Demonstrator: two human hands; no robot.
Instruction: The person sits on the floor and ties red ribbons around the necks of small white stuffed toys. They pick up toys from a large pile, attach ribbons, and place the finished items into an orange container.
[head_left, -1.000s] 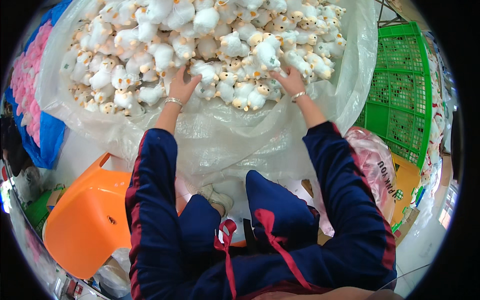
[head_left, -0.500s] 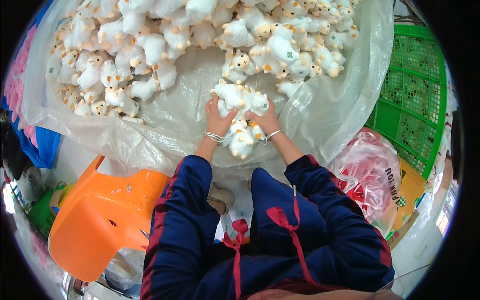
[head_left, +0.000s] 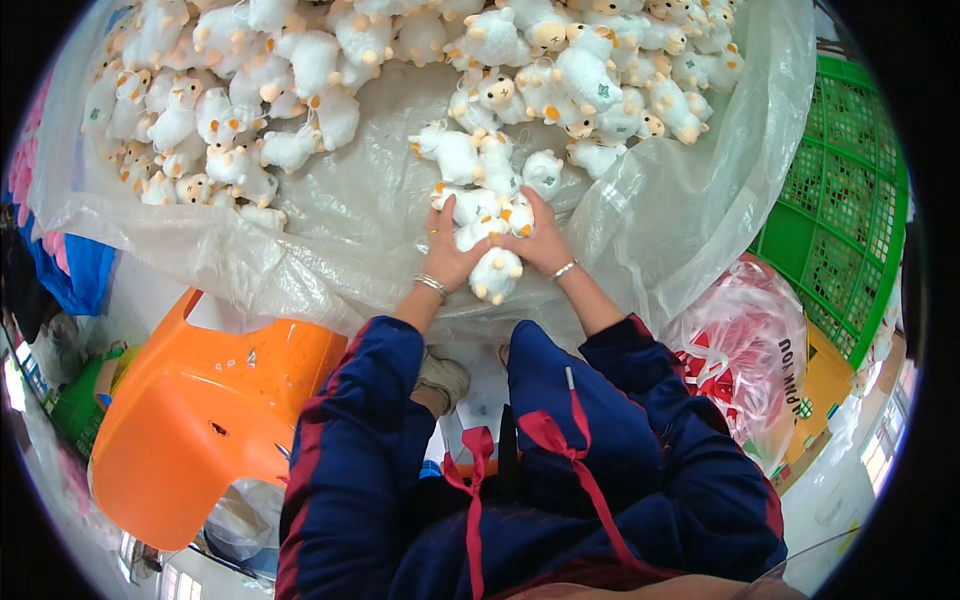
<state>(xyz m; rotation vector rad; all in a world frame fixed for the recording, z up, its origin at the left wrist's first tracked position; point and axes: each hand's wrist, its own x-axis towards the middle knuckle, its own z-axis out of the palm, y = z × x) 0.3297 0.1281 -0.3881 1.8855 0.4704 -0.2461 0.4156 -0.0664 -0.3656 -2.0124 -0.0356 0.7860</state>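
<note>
On translucent plastic sheeting (head_left: 385,130), now cupping fewer white plush animals (head_left: 496,272) between left hand (head_left: 450,257) and right hand (head_left: 541,246), probably less fiddly.

Orange plastic chair (head_left: 165,440) — pale floor (head_left: 830,490) — bright window (head_left: 880,458)

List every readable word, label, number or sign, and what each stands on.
Clear bag, right: bold dark lettering, legible, but I won't copy its wording.
White toy, upper right: green mark, too small to read.
Orange chair: tiny marks, too small to read.
</note>
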